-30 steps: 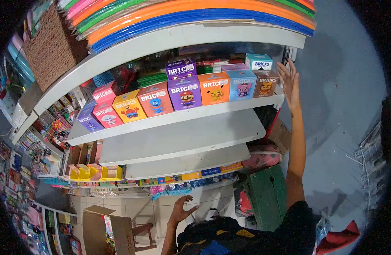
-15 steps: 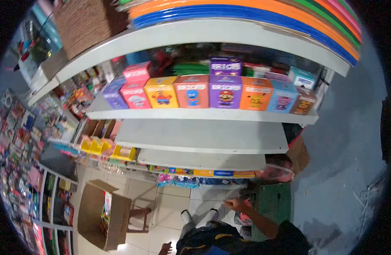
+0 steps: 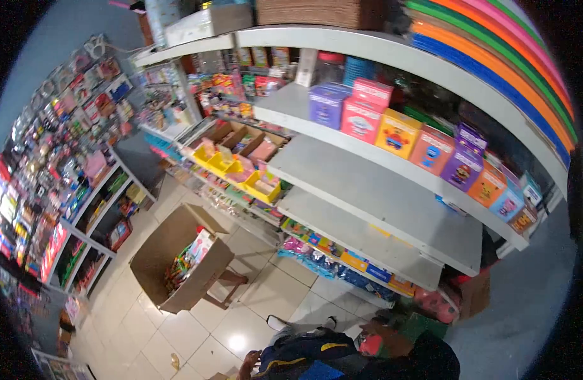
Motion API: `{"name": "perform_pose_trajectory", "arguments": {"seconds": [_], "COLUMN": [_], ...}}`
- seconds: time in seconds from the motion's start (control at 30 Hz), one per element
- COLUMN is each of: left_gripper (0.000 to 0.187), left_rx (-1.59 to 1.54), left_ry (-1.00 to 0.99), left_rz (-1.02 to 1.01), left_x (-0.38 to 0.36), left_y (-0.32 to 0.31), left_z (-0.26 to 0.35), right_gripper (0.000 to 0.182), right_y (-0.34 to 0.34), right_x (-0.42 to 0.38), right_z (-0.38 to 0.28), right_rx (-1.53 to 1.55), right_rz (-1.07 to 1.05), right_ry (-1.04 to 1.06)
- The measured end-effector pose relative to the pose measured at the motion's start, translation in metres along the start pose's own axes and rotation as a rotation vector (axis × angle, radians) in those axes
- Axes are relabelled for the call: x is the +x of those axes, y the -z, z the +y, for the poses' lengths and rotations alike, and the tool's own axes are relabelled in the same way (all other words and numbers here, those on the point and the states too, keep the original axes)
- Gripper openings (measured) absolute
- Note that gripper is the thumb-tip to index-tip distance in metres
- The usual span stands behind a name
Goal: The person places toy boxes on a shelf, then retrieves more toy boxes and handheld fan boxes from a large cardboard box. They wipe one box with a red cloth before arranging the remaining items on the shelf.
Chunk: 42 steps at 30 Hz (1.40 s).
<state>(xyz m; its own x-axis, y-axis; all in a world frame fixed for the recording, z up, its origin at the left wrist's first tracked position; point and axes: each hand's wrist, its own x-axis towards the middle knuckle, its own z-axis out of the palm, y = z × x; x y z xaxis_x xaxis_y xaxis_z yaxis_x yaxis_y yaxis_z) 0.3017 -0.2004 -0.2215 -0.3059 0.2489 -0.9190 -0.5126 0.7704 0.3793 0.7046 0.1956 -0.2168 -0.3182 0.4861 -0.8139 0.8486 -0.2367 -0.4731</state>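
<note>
Both hands sit low by my body, the left hand [image 3: 249, 364] loosely curled and holding nothing, the right hand [image 3: 375, 337] too blurred to judge, near the green crate [image 3: 424, 324], with the open cardboard box [image 3: 177, 256] left on a stool.

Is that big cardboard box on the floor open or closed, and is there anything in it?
Open. The cardboard box has its flaps folded out, and colourful packaged goods show inside, filling only part of it.

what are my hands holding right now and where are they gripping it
Cannot be told: the left hand and right hand sit low by the dark clothing, too small and blurred.
</note>
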Motion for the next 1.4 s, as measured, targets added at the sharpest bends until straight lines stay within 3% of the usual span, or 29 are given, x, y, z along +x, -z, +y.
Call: {"name": "perform_pose_trajectory", "arguments": {"seconds": [0.1, 0.13, 0.2, 0.27, 0.3, 0.37, 0.4, 0.5, 0.6, 0.77, 0.87, 0.97, 1.07, 1.13, 1.27, 1.4], "left_gripper": [0.056, 0.057, 0.057, 0.06, 0.063, 0.064, 0.064, 0.062, 0.059, 0.056, 0.049, 0.038, 0.035, 0.034, 0.057, 0.081], "left_rx": [-0.086, -0.097, -0.136, -0.278, -0.341, -0.302, -0.32, -0.418, -0.468, -0.637, -0.683, -0.697, -0.84, -0.837, -0.772, -0.926], "left_ry": [0.005, -0.127, -0.047, -0.13, -0.053, -0.121, -0.096, -0.129, -0.093, -0.029, 0.018, 0.01, -0.139, -0.213, -0.254, -0.416], "left_rz": [0.012, 0.006, 0.05, 0.002, -0.022, 0.097, 0.162, 0.255, 0.277, 0.281, 0.324, 0.423, 0.558, 0.725, 0.933, 0.977], "left_x": [0.005, -0.015, -0.019, -0.01, 0.015, 0.004, 0.001, -0.007, -0.008, -0.014, -0.028, -0.03, -0.001, -0.004, 0.003, -0.028], "left_y": [0.021, 0.034, 0.051, 0.072, 0.083, 0.087, 0.088, 0.089, 0.085, 0.061, 0.044, 0.036, 0.043, 0.07, 0.154, 0.239], "left_z": [-0.009, -0.011, -0.001, -0.012, -0.024, -0.021, -0.02, -0.025, -0.036, -0.065, -0.07, -0.07, -0.079, -0.048, 0.025, 0.145], "right_gripper": [0.03, 0.029, 0.029, 0.035, 0.036, 0.037, 0.037, 0.038, 0.037, 0.029, 0.029, 0.031, 0.034, 0.034, 0.032, 0.027], "right_y": [-0.014, -0.021, -0.041, -0.062, -0.067, -0.077, -0.089, -0.118, -0.142, -0.155, -0.163, -0.181, -0.205, -0.22, -0.261, -0.301], "right_x": [0.043, 0.06, 0.097, 0.155, 0.143, 0.109, 0.111, 0.132, 0.145, 0.124, 0.137, 0.103, 0.063, 0.037, 0.066, 0.111], "right_z": [-0.058, -0.08, -0.125, -0.156, -0.185, -0.261, -0.278, -0.312, -0.331, -0.371, -0.389, -0.451, -0.528, -0.578, -0.653, -0.716], "right_rx": [0.037, 0.052, 0.046, -0.106, -0.226, -0.469, -0.447, -0.498, -0.487, -0.575, -0.666, -0.695, -0.606, -0.579, -0.523, -0.5], "right_rz": [0.023, 0.021, -0.009, -0.117, -0.122, -0.136, -0.189, -0.307, -0.348, -0.407, -0.286, -0.128, -0.136, -0.135, -0.076, -0.195], "right_ry": [0.112, 0.154, 0.228, 0.278, 0.327, 0.441, 0.47, 0.547, 0.475, 0.511, 0.804, 0.965, 1.022, 1.074, 1.315, 1.212]}}
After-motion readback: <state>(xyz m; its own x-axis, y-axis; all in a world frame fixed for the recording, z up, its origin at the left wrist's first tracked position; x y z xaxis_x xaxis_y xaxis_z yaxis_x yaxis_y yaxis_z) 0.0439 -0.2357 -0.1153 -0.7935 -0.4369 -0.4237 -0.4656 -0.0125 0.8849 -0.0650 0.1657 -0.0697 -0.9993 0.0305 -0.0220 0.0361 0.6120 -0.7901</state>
